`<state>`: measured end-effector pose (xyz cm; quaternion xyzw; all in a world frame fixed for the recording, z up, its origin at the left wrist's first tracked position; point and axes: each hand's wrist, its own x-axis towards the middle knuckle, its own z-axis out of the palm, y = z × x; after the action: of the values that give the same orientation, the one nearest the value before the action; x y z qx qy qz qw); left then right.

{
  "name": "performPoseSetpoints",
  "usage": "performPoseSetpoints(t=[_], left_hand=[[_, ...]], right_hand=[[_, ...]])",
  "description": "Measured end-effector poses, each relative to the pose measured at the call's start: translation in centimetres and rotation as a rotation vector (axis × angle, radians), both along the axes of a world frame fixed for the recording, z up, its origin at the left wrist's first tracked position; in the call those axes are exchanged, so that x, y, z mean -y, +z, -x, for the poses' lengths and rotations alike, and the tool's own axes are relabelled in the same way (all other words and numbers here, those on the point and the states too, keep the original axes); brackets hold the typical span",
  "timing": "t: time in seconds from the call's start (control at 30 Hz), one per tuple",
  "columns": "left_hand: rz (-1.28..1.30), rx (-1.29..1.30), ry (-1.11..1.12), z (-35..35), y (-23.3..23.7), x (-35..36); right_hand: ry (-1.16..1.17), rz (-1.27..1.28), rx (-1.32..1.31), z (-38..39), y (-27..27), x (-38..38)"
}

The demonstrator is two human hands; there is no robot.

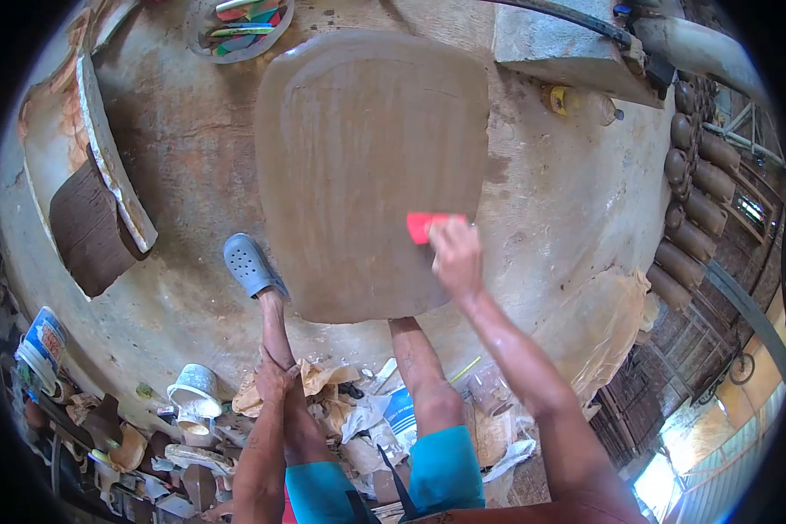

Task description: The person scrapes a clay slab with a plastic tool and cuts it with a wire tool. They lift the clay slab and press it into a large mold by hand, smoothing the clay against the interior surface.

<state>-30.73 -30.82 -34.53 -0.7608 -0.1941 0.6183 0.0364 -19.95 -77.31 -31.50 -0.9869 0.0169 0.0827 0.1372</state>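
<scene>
While the left hand (276, 379) clasps the leg (272, 327), the right hand (457, 255) grips a red scraper (420, 227) over a slab (358, 175).

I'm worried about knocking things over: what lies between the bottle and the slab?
Between the bottle and the slab, the head view shows only bare, stained work surface.

Slab (367, 157) centre; curved mould (105, 148) left; bottle (582, 105) right; bowl (240, 31) beyond, left.

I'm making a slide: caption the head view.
Right hand holds a red tool over a brown slab; left hand rests on a shin.
</scene>
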Motion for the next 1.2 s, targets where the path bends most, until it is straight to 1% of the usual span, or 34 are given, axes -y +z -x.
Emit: performPoseSetpoints(t=[0.07, 0.13, 0.2, 0.23, 0.3, 0.33, 0.37, 0.4, 0.43, 0.5, 0.53, 0.57, 0.6, 0.63, 0.7, 0.73, 0.8, 0.9, 0.97, 1.0, 1.07, 1.13, 1.17, 1.2], left_hand=[[0.013, 0.011, -0.023, 0.0, 0.0, -0.3], [0.028, 0.03, -0.03, -0.2, -0.2, -0.3], [0.008, 0.016, -0.012, -0.5, 0.0, -0.1], [0.019, 0.033, -0.007, -0.9, -0.2, 0.1], [0.013, -0.026, -0.003, -0.8, -0.4, 0.0], [0.01, 0.016, -0.019, -0.5, -0.1, 0.3], [0.015, 0.009, -0.011, 0.1, -0.2, 0.4], [0.015, 0.054, -0.002, 0.8, -0.3, 0.2], [0.013, 0.102, 0.007, 1.5, -0.4, 0.2], [-0.005, 0.1, 0.016, 2.3, -0.5, 1.0], [-0.022, 0.099, 0.008, 2.3, -0.3, 1.0], [-0.039, 0.1, -0.001, 2.2, -0.3, 1.0], [-0.048, 0.085, -0.009, 2.1, 0.0, 1.0], [-0.066, 0.062, -0.005, 1.7, 0.3, 1.3], [-0.098, 0.038, 0.032, 1.1, 0.4, 2.5], [-0.055, 0.064, 0.041, 1.6, 0.1, 1.8], [-0.061, 0.064, 0.025, 1.4, 0.2, 1.9], [-0.057, 0.042, 0.009, 0.2, 0.3, 1.6], [-0.038, 0.023, 0.013, 0.0, 0.2, 1.2], [-0.022, 0.025, 0.004, 0.2, -0.2, 0.7], [-0.015, 0.021, -0.009, 0.2, 0.0, -0.1], [0.024, 0.029, -0.025, -0.3, -0.1, -0.4], [0.022, 0.023, -0.028, -0.7, 0.0, -0.6], [0.04, 0.021, -0.024, -1.0, 0.0, -0.8]], right_hand=[[0.012, -0.051, -0.066, 6.3, 0.3, -2.2], [0.003, -0.07, -0.096, 10.8, 1.4, -4.0], [0.054, -0.125, -0.241, 15.0, 2.4, -4.7], [0.058, -0.114, -0.225, 15.1, 2.8, -4.2], [0.061, -0.121, -0.32, 14.5, 3.5, -3.2], [0.011, -0.067, -0.219, 11.9, 3.1, -1.7], [-0.038, -0.013, -0.126, 7.2, 2.6, 0.6], [-0.055, 0.017, 0.038, 1.9, 1.8, 3.1], [-0.066, 0.08, 0.137, -3.4, 0.8, 5.9], [0.071, 0.13, 0.382, -14.6, -1.1, 11.2], [0.004, 0.137, 0.244, -18.7, -1.3, 12.8], [0.031, 0.152, 0.273, -22.1, -1.8, 13.9], [0.035, 0.116, 0.213, -23.4, -1.7, 14.2], [0.026, 0.116, 0.195, -21.7, -1.9, 14.1], [0.105, 0.103, 0.169, -18.1, -1.8, 12.9], [0.055, 0.104, 0.092, -14.6, -1.8, 11.9], [0.034, 0.017, 0.168, -7.1, -1.7, 9.7], [-0.041, -0.003, 0.024, 2.9, 0.1, 5.3], [-0.029, -0.012, -0.099, 9.2, 0.6, 2.8], [-0.061, -0.044, -0.132, 11.7, 1.0, 1.6], [-0.096, -0.086, -0.171, 15.1, 2.0, -0.6], [-0.054, -0.123, -0.266, 17.2, 3.1, -2.0], [-0.057, -0.125, -0.271, 17.6, 3.1, -2.2], [-0.201, -0.15, -0.202, 17.9, 3.0, -2.3]])
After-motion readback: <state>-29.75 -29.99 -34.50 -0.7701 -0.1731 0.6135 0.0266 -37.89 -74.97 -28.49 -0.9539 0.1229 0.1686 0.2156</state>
